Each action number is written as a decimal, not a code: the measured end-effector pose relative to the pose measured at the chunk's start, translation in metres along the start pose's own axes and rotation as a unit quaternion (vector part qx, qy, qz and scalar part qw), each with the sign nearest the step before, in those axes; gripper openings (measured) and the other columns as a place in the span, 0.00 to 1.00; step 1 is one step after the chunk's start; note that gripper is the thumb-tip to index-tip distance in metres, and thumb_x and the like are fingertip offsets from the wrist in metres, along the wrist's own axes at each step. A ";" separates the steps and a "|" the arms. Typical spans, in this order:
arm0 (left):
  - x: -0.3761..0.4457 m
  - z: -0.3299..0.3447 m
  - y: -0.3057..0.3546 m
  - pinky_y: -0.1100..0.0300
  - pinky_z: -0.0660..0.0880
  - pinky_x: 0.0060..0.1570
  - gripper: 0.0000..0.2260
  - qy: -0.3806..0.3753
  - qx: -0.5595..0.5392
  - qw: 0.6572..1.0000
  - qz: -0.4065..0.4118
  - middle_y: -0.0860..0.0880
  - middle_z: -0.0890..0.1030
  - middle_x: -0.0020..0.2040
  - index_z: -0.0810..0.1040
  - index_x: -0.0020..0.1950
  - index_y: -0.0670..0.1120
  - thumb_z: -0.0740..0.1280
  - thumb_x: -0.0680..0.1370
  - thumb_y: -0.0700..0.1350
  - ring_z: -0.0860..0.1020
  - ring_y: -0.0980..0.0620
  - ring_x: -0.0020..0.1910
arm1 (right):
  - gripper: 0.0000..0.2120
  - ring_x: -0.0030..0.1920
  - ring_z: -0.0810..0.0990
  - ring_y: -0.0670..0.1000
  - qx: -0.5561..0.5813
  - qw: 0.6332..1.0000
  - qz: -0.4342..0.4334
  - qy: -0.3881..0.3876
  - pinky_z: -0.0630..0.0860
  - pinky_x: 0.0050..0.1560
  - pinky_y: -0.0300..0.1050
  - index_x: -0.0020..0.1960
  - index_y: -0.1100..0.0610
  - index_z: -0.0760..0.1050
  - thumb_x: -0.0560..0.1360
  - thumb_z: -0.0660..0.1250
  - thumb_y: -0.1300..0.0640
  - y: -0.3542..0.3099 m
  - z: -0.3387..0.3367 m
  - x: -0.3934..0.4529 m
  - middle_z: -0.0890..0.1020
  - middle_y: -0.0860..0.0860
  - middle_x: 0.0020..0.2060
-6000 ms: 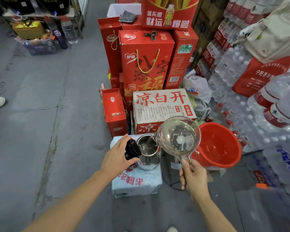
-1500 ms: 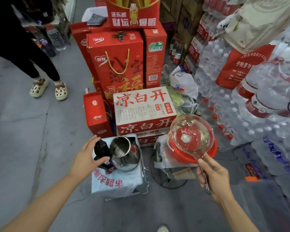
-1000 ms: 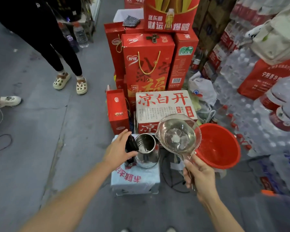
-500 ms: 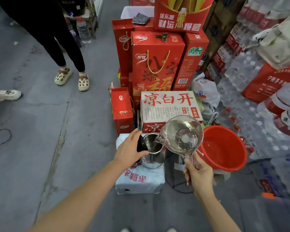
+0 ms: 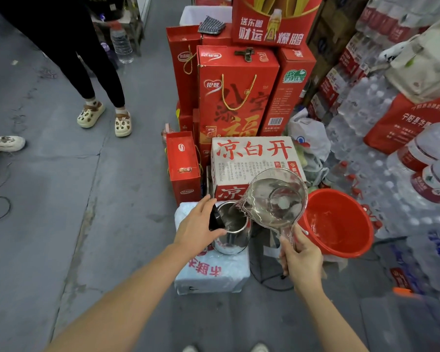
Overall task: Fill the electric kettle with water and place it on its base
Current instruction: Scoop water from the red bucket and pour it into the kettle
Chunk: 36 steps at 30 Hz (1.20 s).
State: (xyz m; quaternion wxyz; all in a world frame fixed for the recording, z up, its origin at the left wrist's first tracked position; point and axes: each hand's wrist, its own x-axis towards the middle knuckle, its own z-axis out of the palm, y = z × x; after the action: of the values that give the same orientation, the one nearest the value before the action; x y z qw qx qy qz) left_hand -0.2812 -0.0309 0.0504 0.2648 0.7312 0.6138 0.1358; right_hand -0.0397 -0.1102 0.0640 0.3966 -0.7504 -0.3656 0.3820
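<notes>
A steel electric kettle (image 5: 233, 237) with a black handle stands open-topped on a wrapped pack of bottles (image 5: 211, 275). My left hand (image 5: 197, 228) grips the kettle's black handle and lid area. My right hand (image 5: 300, 260) holds the handle of a clear plastic water scoop (image 5: 277, 199), tilted left with its lip over the kettle's mouth. Water runs from the scoop into the kettle. The kettle's base is hidden from view.
A red bucket (image 5: 341, 240) with some water stands to the right. A white carton (image 5: 252, 161) and red gift boxes (image 5: 234, 97) rise behind the kettle. Bottled water packs (image 5: 391, 199) fill the right. A person's legs (image 5: 99, 97) stand on the grey floor at left.
The scoop, lifted from over the red bucket, has swung left to the kettle and tilted further; water now pours in. My left hand stays on the kettle.
</notes>
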 end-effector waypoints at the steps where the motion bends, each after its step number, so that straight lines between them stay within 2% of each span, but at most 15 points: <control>1: 0.000 0.000 0.000 0.51 0.73 0.60 0.39 0.001 0.000 1.000 0.001 0.53 0.56 0.79 0.59 0.76 0.50 0.72 0.71 0.59 0.65 0.51 0.73 | 0.27 0.23 0.71 0.52 -0.006 1.000 -0.003 0.002 0.72 0.22 0.42 0.75 0.46 0.68 0.78 0.68 0.59 0.000 0.000 0.000 0.76 0.52 0.24; 6: -0.001 -0.001 -0.002 0.51 0.73 0.60 0.39 0.001 -0.004 1.000 0.002 0.52 0.56 0.79 0.60 0.76 0.50 0.72 0.71 0.59 0.66 0.50 0.71 | 0.28 0.24 0.71 0.51 -0.032 0.999 -0.027 0.014 0.74 0.23 0.43 0.75 0.44 0.67 0.78 0.68 0.59 -0.002 0.001 0.002 0.76 0.52 0.24; 8: -0.001 0.000 -0.002 0.50 0.74 0.60 0.39 0.000 -0.005 1.000 0.001 0.52 0.56 0.79 0.60 0.76 0.50 0.72 0.71 0.59 0.68 0.50 0.71 | 0.28 0.24 0.71 0.51 -0.050 0.998 -0.035 0.020 0.77 0.24 0.48 0.75 0.43 0.66 0.78 0.69 0.58 0.000 0.002 0.004 0.75 0.54 0.25; 11: -0.001 -0.001 -0.001 0.50 0.74 0.59 0.39 -0.003 -0.003 1.000 -0.002 0.52 0.56 0.79 0.59 0.76 0.50 0.72 0.71 0.59 0.71 0.49 0.68 | 0.29 0.26 0.71 0.52 -0.086 0.995 -0.047 0.036 0.81 0.32 0.58 0.74 0.36 0.65 0.77 0.68 0.53 0.008 0.004 0.010 0.76 0.62 0.28; 15: -0.001 -0.001 0.001 0.51 0.74 0.59 0.39 -0.006 -0.002 1.000 -0.004 0.52 0.56 0.79 0.59 0.76 0.50 0.72 0.71 0.59 0.74 0.48 0.64 | 0.31 0.26 0.73 0.56 -0.106 0.991 -0.065 0.043 0.82 0.36 0.57 0.70 0.26 0.61 0.77 0.68 0.51 0.007 0.005 0.013 0.79 0.62 0.30; 17: -0.001 -0.001 0.001 0.51 0.75 0.59 0.39 -0.006 0.000 1.000 -0.004 0.52 0.56 0.79 0.59 0.76 0.50 0.72 0.71 0.59 0.74 0.48 0.64 | 0.30 0.29 0.78 0.60 -0.130 0.988 -0.073 0.039 0.81 0.38 0.52 0.74 0.32 0.61 0.78 0.68 0.52 0.001 0.004 0.011 0.80 0.61 0.29; 19: -0.001 0.000 0.001 0.51 0.75 0.59 0.39 -0.004 0.001 1.000 -0.003 0.52 0.56 0.79 0.59 0.76 0.50 0.72 0.71 0.59 0.74 0.48 0.65 | 0.29 0.34 0.82 0.59 -0.161 0.982 -0.085 0.040 0.76 0.41 0.45 0.76 0.42 0.63 0.78 0.68 0.54 -0.006 0.003 0.009 0.82 0.60 0.30; 22: -0.001 0.000 0.000 0.51 0.74 0.60 0.39 0.000 0.001 1.000 0.000 0.52 0.56 0.79 0.59 0.76 0.50 0.72 0.71 0.59 0.69 0.50 0.69 | 0.28 0.40 0.83 0.59 -0.192 0.976 -0.095 0.047 0.71 0.42 0.44 0.76 0.45 0.65 0.78 0.67 0.54 -0.013 0.003 0.005 0.85 0.61 0.38; 25: -0.001 0.000 -0.001 0.51 0.73 0.61 0.39 -0.001 0.000 1.000 -0.003 0.52 0.56 0.79 0.59 0.76 0.50 0.72 0.71 0.59 0.71 0.49 0.68 | 0.28 0.36 0.80 0.56 -0.235 0.966 -0.101 0.044 0.75 0.41 0.47 0.77 0.43 0.64 0.79 0.67 0.52 -0.017 0.004 0.000 0.84 0.60 0.35; 27: -0.001 0.000 0.000 0.50 0.73 0.61 0.38 -0.001 0.002 1.000 -0.001 0.52 0.56 0.79 0.59 0.76 0.50 0.72 0.71 0.59 0.69 0.49 0.69 | 0.28 0.37 0.80 0.57 -0.255 0.960 -0.108 0.047 0.76 0.42 0.48 0.76 0.43 0.64 0.79 0.67 0.52 -0.019 0.005 -0.002 0.83 0.58 0.35; 30: 0.000 0.000 0.000 0.49 0.74 0.61 0.38 -0.004 0.009 1.000 0.002 0.51 0.56 0.79 0.59 0.76 0.50 0.72 0.71 0.58 0.67 0.49 0.71 | 0.29 0.33 0.80 0.56 -0.285 0.943 -0.161 0.058 0.78 0.39 0.49 0.76 0.44 0.64 0.78 0.68 0.53 -0.019 0.006 -0.005 0.82 0.55 0.30; 33: 0.000 0.000 0.001 0.49 0.74 0.61 0.38 -0.004 0.010 1.000 0.000 0.51 0.56 0.79 0.59 0.76 0.50 0.72 0.71 0.58 0.66 0.49 0.72 | 0.31 0.24 0.78 0.55 -0.310 0.923 -0.221 0.064 0.80 0.27 0.52 0.75 0.49 0.67 0.74 0.73 0.57 -0.016 0.009 -0.005 0.79 0.53 0.25; 36: 0.000 0.000 0.002 0.50 0.74 0.60 0.38 -0.003 0.010 1.000 -0.002 0.51 0.56 0.79 0.59 0.76 0.49 0.72 0.71 0.59 0.69 0.48 0.70 | 0.29 0.19 0.73 0.53 -0.340 0.906 -0.249 0.049 0.75 0.19 0.48 0.71 0.55 0.74 0.71 0.76 0.59 -0.017 0.008 -0.004 0.75 0.52 0.21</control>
State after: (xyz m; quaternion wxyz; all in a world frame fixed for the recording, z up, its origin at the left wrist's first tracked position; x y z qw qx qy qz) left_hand -0.2793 -0.0311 0.0514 0.2602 0.7326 0.6160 0.1269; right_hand -0.0526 -0.1037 0.0773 0.2172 -0.7419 -0.6284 0.0867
